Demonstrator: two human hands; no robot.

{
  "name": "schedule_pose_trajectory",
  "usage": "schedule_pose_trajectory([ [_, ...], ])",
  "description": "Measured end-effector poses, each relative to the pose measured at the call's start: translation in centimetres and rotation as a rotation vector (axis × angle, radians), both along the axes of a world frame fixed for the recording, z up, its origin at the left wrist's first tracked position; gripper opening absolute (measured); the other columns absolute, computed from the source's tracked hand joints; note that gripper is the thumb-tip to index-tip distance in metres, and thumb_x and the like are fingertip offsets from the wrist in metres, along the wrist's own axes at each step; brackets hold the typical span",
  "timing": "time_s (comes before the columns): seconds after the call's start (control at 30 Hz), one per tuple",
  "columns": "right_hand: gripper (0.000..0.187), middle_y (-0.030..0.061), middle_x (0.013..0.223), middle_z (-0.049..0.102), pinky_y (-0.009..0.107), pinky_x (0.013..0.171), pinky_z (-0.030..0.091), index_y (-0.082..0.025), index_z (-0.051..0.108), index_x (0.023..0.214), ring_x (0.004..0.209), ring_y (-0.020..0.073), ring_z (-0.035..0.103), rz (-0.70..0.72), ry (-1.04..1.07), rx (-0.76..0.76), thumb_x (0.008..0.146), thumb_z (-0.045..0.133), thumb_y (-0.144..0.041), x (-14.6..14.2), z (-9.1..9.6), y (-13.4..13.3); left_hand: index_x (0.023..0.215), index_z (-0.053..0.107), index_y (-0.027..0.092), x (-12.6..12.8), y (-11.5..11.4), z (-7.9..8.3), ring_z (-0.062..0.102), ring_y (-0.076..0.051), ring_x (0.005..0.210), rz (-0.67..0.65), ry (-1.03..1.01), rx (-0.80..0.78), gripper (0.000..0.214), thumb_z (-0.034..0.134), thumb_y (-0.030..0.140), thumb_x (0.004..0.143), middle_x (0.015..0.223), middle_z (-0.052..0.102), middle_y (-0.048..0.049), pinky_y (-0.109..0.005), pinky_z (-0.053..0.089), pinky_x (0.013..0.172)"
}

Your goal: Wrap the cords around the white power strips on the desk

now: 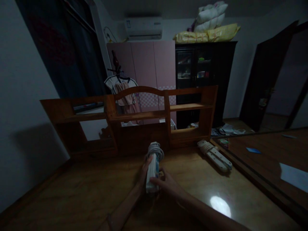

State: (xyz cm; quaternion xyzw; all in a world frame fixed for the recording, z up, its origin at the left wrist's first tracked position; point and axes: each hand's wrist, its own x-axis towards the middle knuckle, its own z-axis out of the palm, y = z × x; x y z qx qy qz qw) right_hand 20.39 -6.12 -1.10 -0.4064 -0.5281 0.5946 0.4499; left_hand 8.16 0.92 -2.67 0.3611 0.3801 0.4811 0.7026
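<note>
A white power strip (pixel 151 170) stands out in front of me over the table, its grey cord (pixel 155 149) wound in loops about the far end. Along its left side, my left hand (pixel 143 170) is closed on it. My right hand (pixel 167 183) grips the near right side, thumb across the top face and fingers bent at the edge. A bluish printed patch shows on the strip's right side, partly covered by my fingers. Farther right lies a second, off-white power strip (pixel 218 158) with its cord wrapped round one end, touched by neither hand.
A wooden shelf unit (pixel 141 114) rises along the table's (pixel 96 183) back edge. On the right is a brown surface (pixel 264 150) bearing a white sheet (pixel 295 176) and a blue card (pixel 253 150). Behind stand pink (pixel 144 61) and black cabinets (pixel 225 73).
</note>
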Motion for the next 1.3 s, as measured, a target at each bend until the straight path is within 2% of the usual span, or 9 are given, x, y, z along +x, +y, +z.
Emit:
schedule_pose_trajectory([
  [0.1, 0.058, 0.0040, 0.088, 0.066, 0.028, 0.057, 0.051, -0.019, 0.045, 0.110, 0.071, 0.0184, 0.065, -0.048, 0.070, -0.047, 0.067, 0.071, -0.048, 0.0, -0.1, 0.2, 0.102, 0.060, 0.014, 0.3, 0.1, 0.1, 0.063, -0.021, 0.065, -0.043, -0.084, 0.012, 0.054, 0.059, 0.059, 0.073, 0.074, 0.064, -0.0060, -0.030, 0.051, 0.060],
  [0.2, 0.048, 0.0039, 0.085, 0.065, 0.027, 0.058, 0.050, -0.018, 0.049, 0.105, 0.070, 0.0174, 0.064, -0.159, 0.037, -0.082, 0.072, 0.064, -0.049, 1.2, 0.2, 1.1, 0.111, 0.059, 0.016, 0.5, 0.6, -0.1, 0.064, -0.021, 0.086, 0.050, -0.201, 0.140, 0.048, 0.063, 0.048, 0.076, 0.094, 0.067, -0.0064, -0.029, 0.049, 0.079],
  [0.33, 0.047, 0.0058, 0.086, 0.065, 0.028, 0.056, 0.049, -0.017, 0.053, 0.103, 0.069, 0.0188, 0.063, -0.235, -0.076, -0.048, 0.073, 0.060, -0.052, 3.1, 0.1, 2.9, 0.105, 0.064, 0.013, 0.5, 2.0, -1.6, 0.063, -0.025, 0.095, 0.033, -0.109, 0.167, 0.047, 0.064, 0.050, 0.075, 0.100, 0.068, -0.0109, -0.034, 0.047, 0.087],
  [0.43, 0.048, 0.0072, 0.093, 0.067, 0.030, 0.061, 0.050, -0.018, 0.052, 0.107, 0.075, 0.0211, 0.064, -0.279, -0.206, 0.068, 0.073, 0.062, -0.050, 3.9, -0.5, 3.7, 0.098, 0.066, 0.012, 0.5, 2.7, -2.5, 0.064, -0.027, 0.092, -0.004, 0.005, 0.175, 0.051, 0.063, 0.057, 0.074, 0.096, 0.069, -0.0130, -0.036, 0.048, 0.084],
  [0.63, 0.044, 0.0042, 0.096, 0.066, 0.030, 0.071, 0.050, -0.021, 0.053, 0.111, 0.084, 0.0205, 0.063, -0.377, -0.479, 0.428, 0.074, 0.064, -0.042, 4.3, 0.5, 3.2, 0.099, 0.064, 0.015, 0.5, 2.2, -2.6, 0.065, -0.019, 0.081, 0.125, 0.061, 0.218, 0.060, 0.062, 0.066, 0.068, 0.095, 0.069, -0.0104, -0.025, 0.049, 0.069],
  [0.77, 0.045, 0.0059, 0.108, 0.061, 0.032, 0.080, 0.048, -0.022, 0.050, 0.119, 0.096, 0.0210, 0.059, -0.368, -0.562, 0.649, 0.076, 0.063, -0.031, 4.3, 1.5, 2.7, 0.088, 0.064, 0.014, 0.2, 1.6, -2.2, 0.058, -0.012, 0.053, 0.121, 0.138, 0.202, 0.063, 0.053, 0.073, 0.069, 0.072, 0.066, -0.0066, -0.021, 0.042, 0.049],
  [0.87, 0.051, 0.0077, 0.116, 0.056, 0.033, 0.084, 0.047, -0.023, 0.046, 0.125, 0.103, 0.0221, 0.055, -0.328, -0.642, 0.781, 0.076, 0.061, -0.023, 4.2, 1.4, 2.4, 0.079, 0.063, 0.013, 0.1, 1.4, -1.9, 0.052, -0.010, 0.044, 0.113, 0.186, 0.173, 0.067, 0.048, 0.077, 0.068, 0.058, 0.060, -0.0033, -0.021, 0.039, 0.045],
  [1.1, 0.059, 0.0086, 0.124, 0.049, 0.035, 0.083, 0.050, -0.028, 0.039, 0.135, 0.103, 0.0219, 0.055, -0.303, -0.791, 0.873, 0.080, 0.055, -0.013, 4.0, 0.6, 2.6, 0.085, 0.064, 0.011, -0.2, 1.5, -1.7, 0.053, -0.011, 0.044, 0.152, 0.100, 0.035, 0.072, 0.050, 0.079, 0.065, 0.064, 0.062, -0.0059, -0.021, 0.037, 0.040],
  [1.3, 0.067, 0.0062, 0.134, 0.042, 0.045, 0.092, 0.046, -0.038, 0.046, 0.131, 0.120, 0.0266, 0.042, -0.176, -0.994, 1.110, 0.078, 0.049, 0.003, 3.6, 0.8, 2.5, 0.088, 0.063, 0.014, -0.8, 1.8, -1.3, 0.053, -0.010, 0.044, 0.221, -0.135, -0.080, 0.065, 0.056, 0.074, 0.065, 0.061, 0.060, -0.0020, -0.019, 0.039, 0.039],
])
